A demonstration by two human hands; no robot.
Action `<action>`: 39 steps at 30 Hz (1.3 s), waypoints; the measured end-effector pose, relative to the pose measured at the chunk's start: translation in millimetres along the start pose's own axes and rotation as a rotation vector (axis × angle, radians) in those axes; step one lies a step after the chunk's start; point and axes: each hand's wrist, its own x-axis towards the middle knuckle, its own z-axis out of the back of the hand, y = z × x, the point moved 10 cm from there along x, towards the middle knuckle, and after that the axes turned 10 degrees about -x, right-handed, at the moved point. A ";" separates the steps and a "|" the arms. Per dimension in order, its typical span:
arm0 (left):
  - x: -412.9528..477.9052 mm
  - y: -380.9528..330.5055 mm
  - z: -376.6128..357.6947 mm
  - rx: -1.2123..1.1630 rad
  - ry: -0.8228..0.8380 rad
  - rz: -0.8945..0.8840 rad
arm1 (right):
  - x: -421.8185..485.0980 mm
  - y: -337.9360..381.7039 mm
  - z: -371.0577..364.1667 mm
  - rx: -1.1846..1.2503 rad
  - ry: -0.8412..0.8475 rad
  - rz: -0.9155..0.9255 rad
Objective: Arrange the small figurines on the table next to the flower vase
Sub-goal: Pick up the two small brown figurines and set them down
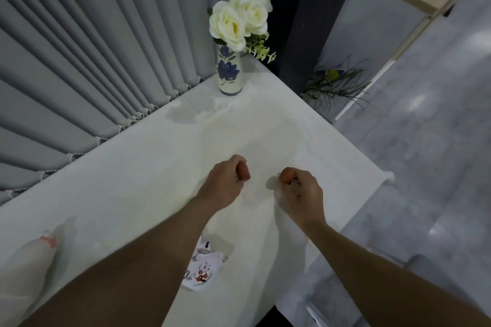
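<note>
I see both hands over the middle of the white table [138,180], well apart from the vase [229,71] at the far edge by the grey curtain [79,48]. Left hand [225,183] is curled around a small reddish-brown figurine [244,174], only part of it showing. Right hand [300,191] pinches a second brownish piece [286,175] at the fingertips; shape too blurred to tell. White roses [236,20] stand in the vase. Near edge, a white floral ornament [203,269] sits partly under my left forearm. Near left, a blurry white bottle-like thing [26,268] with a pink band. Grey floor [438,141] to the right.
</note>
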 end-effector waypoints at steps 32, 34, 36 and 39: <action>-83.1 64.7 31.3 0.224 0.257 0.301 | -98.1 18.0 -53.2 -0.454 0.017 -0.010; -101.6 80.9 39.0 0.307 0.302 0.379 | -105.7 19.3 -66.9 -0.578 0.083 0.085; -115.7 96.8 45.9 0.355 0.303 0.444 | -109.4 16.4 -74.6 -0.657 0.122 0.119; -127.3 112.3 48.5 0.262 0.262 0.525 | -108.9 18.0 -77.9 -0.685 0.128 0.120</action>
